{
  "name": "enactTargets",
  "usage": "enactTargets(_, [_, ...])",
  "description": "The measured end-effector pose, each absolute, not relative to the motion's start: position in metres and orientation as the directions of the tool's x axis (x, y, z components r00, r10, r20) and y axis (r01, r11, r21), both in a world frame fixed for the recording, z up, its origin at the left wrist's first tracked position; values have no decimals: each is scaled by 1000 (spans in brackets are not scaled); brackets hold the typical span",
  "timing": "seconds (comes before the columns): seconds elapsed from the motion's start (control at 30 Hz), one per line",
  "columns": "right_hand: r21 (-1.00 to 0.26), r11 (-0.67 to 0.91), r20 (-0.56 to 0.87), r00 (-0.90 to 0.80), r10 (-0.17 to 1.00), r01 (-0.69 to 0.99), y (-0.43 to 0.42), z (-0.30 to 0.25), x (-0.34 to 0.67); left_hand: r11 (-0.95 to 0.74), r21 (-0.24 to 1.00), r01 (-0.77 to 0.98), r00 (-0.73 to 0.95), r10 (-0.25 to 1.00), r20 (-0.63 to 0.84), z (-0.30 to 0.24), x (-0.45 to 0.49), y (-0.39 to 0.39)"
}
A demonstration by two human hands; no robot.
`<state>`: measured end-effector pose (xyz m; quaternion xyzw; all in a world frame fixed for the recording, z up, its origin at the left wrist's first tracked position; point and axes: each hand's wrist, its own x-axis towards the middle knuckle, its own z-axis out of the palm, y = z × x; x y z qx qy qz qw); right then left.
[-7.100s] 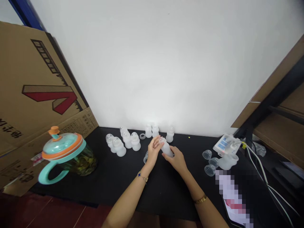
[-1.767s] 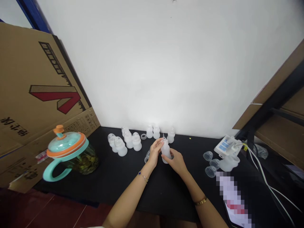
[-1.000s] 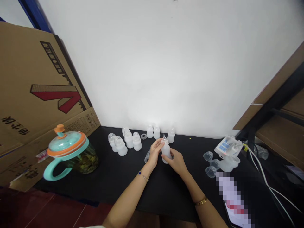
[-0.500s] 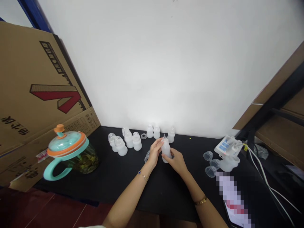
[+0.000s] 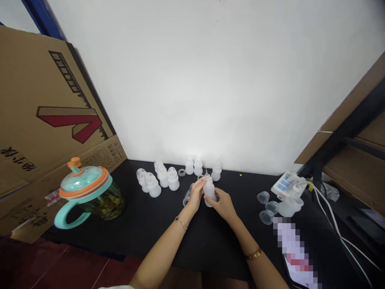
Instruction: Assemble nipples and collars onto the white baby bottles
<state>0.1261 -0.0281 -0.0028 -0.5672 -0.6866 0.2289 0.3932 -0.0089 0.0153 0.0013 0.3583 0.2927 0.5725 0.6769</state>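
Observation:
A translucent white baby bottle (image 5: 210,192) with a clear teat on top stands upright between my hands over the black table. My left hand (image 5: 196,193) is closed around its neck, at the collar just below the teat. Lower down, my right hand (image 5: 223,204) grips the bottle's body. Clear caps (image 5: 186,198) lie partly hidden behind my left hand. A loose ring, partly covered, shows just behind the held bottle. Farther back stand two white bottles (image 5: 198,167) and a third bottle (image 5: 217,171) near the wall.
Several capped bottles (image 5: 152,186) stand at the left, with a ring (image 5: 182,172) nearby. A large lidded jug (image 5: 110,204) is at far left. To the right are clear caps (image 5: 266,217), a white bottle lying down (image 5: 287,207), a power strip (image 5: 284,184), cables and a phone (image 5: 302,273).
The bottle and both hands have shifted very slightly left. My left fingers have moved a little at the collar, and a ring behind the bottle is now visible.

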Motion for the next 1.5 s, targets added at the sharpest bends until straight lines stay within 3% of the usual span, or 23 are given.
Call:
enactTargets(0.63, [-764,249,279,-43,959,595,-29,0,126,56,841,-538,212,975,71,1,-9,14])
enactTargets(0.97, [-826,280,299,-41,953,489,-26,0,128,51,876,-480,228,971,68,2,-7,12])
enactTargets(1.17, [-915,251,317,178,932,314,-19,0,137,84,851,-519,241,969,51,0,-6,14])
enactTargets(1.27, [-972,202,226,251,941,118,-14,-1,142,120,855,-505,290,956,36,0,-4,12])
enactTargets(1.5, [-962,53,20,124,992,-268,-9,-6,146,127,907,-401,441,895,69,4,-1,3])
